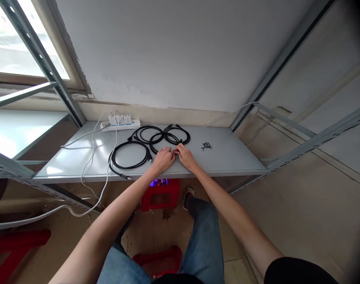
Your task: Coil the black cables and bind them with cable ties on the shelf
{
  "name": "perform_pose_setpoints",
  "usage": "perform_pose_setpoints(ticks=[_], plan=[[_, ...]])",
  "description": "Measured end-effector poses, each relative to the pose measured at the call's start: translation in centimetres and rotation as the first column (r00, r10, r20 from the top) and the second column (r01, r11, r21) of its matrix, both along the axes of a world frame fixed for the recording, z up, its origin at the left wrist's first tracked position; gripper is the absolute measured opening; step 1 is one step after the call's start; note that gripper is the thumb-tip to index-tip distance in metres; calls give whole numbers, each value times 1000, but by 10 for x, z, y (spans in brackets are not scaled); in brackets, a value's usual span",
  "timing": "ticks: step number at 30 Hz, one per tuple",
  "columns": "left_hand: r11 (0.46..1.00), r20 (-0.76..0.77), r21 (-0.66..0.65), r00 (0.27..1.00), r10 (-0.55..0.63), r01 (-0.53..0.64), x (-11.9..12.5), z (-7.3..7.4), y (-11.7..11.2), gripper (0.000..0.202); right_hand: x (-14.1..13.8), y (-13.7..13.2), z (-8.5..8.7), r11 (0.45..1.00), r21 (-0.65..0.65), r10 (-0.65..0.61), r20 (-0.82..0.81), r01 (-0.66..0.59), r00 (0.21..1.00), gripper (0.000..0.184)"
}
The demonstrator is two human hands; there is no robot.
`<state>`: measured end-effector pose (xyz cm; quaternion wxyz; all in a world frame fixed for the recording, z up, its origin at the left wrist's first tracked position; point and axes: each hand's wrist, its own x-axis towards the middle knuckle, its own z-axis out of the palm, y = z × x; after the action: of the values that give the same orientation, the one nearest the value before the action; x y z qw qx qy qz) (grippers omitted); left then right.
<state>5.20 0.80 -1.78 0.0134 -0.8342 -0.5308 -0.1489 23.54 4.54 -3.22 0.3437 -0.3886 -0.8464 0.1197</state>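
Close together at the front of the grey shelf (227,156), my left hand (164,158) and my right hand (185,155) meet fingertip to fingertip. Both are closed in a pinch; whatever is between the fingers is too small and hidden to name. Just behind them lies a coiled black cable (150,144), partly covered by my left hand. Another black cable coil (189,137) rests behind my right hand. To the left is a larger coil (112,157) with its plug ends loose near the front edge. A small heap of short black ties (207,146) sits to the right.
A white power strip (128,125) with several plugged-in chargers stands at the back left. White cords (92,152) hang over the front edge. Metal uprights (250,98) frame the shelf's sides. Below is a red stool (175,197).
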Motion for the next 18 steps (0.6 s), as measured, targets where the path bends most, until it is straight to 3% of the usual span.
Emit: perform_pose_setpoints(ticks=[9, 14, 18], plan=[[998, 152, -47, 988, -22, 29, -6, 3, 5, 35, 1, 6, -4, 997, -65, 39, -11, -40, 999, 15], [987, 242, -150, 966, 90, -55, -1, 8, 7, 33, 0, 14, -3, 983, -175, 36, -92, -52, 995, 10], [976, 310, -159, 931, 195, -152, 7, 7, 6, 29, 0, 22, -3, 964, -252, 18, -235, -79, 972, 14]])
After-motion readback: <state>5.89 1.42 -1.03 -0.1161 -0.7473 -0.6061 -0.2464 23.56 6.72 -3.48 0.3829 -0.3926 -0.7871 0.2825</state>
